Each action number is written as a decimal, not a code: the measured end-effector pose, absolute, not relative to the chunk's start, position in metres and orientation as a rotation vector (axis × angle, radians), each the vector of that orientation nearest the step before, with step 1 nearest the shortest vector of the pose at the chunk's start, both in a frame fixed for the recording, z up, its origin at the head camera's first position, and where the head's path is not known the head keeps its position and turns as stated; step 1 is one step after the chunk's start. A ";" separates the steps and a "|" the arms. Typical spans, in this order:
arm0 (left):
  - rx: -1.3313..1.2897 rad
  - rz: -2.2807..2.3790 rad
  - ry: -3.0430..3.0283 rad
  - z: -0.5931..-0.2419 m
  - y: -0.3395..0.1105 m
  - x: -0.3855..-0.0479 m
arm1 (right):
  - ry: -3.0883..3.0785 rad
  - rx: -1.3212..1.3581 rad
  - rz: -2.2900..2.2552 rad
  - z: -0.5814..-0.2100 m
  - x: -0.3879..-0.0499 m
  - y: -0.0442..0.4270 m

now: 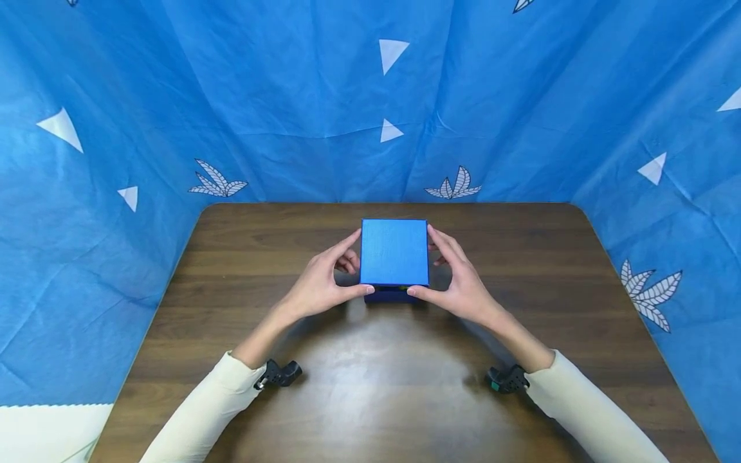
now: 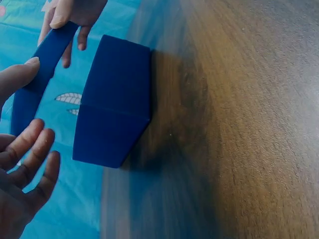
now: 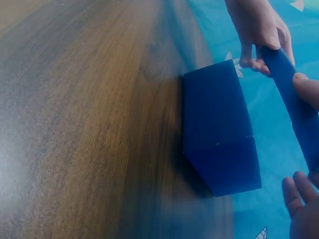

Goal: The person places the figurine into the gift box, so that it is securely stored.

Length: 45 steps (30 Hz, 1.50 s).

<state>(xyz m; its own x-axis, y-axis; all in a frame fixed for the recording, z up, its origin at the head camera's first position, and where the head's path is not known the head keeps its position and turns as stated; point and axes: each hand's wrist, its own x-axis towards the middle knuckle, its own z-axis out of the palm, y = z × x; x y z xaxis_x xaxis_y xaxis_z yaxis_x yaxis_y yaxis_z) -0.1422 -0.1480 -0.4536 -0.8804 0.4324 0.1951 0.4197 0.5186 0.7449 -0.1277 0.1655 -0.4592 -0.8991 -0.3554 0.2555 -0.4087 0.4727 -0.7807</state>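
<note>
Both hands hold a square blue box lid (image 1: 395,251) level above a darker blue box base (image 1: 389,296). My left hand (image 1: 318,283) grips the lid's left side, thumb on the near edge and index finger at the far left corner. Mirroring it, my right hand (image 1: 463,289) grips the right side. In the left wrist view a gap separates the lid (image 2: 45,69) from the base (image 2: 115,94), which stands on the table. The right wrist view shows the same gap between lid (image 3: 291,94) and base (image 3: 214,109). The lid hides the base's inside; a tiny yellowish spot shows under its near edge.
A brown wood-grain table (image 1: 359,386) lies under the box, its far edge just behind it. Blue cloth (image 1: 324,96) with white triangles and leaf prints hangs around the back and sides. Small black devices (image 1: 280,373) sit at both wrists.
</note>
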 end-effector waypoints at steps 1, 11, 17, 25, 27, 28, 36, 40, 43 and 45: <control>0.757 1.308 2.729 -0.453 -0.148 -0.142 | -2.664 0.680 1.420 -0.460 -0.127 0.166; 0.694 1.204 2.698 -0.460 -0.144 -0.143 | -2.842 0.592 1.401 -0.466 -0.129 0.170; 0.673 1.186 2.662 -0.466 -0.146 -0.144 | -2.911 0.559 1.421 -0.473 -0.128 0.167; 0.629 1.207 2.605 -0.473 -0.145 -0.148 | -2.935 0.530 1.447 -0.479 -0.128 0.167; 0.628 1.212 2.587 -0.474 -0.144 -0.149 | -2.946 0.520 1.442 -0.482 -0.128 0.167; 0.631 1.218 2.576 -0.474 -0.143 -0.150 | -2.952 0.515 1.439 -0.483 -0.128 0.168; 0.637 1.241 2.522 -0.481 -0.142 -0.152 | -2.943 0.532 1.476 -0.490 -0.129 0.169; 0.641 1.244 2.512 -0.486 -0.141 -0.150 | -2.969 0.508 1.478 -0.493 -0.127 0.169; 0.639 1.237 2.510 -0.490 -0.140 -0.149 | -2.980 0.496 1.485 -0.494 -0.127 0.170; 0.639 1.243 2.512 -0.492 -0.139 -0.149 | -2.973 0.494 1.503 -0.494 -0.128 0.170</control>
<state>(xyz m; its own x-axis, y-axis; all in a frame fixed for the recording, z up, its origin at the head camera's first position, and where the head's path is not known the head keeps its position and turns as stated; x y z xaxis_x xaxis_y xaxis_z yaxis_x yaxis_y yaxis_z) -0.1494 -0.1395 -0.4917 -0.8675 0.4956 -0.0420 0.2673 0.5358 0.8009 -0.1281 0.1696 -0.4940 -0.9320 -0.3558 -0.0685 -0.1558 0.5641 -0.8108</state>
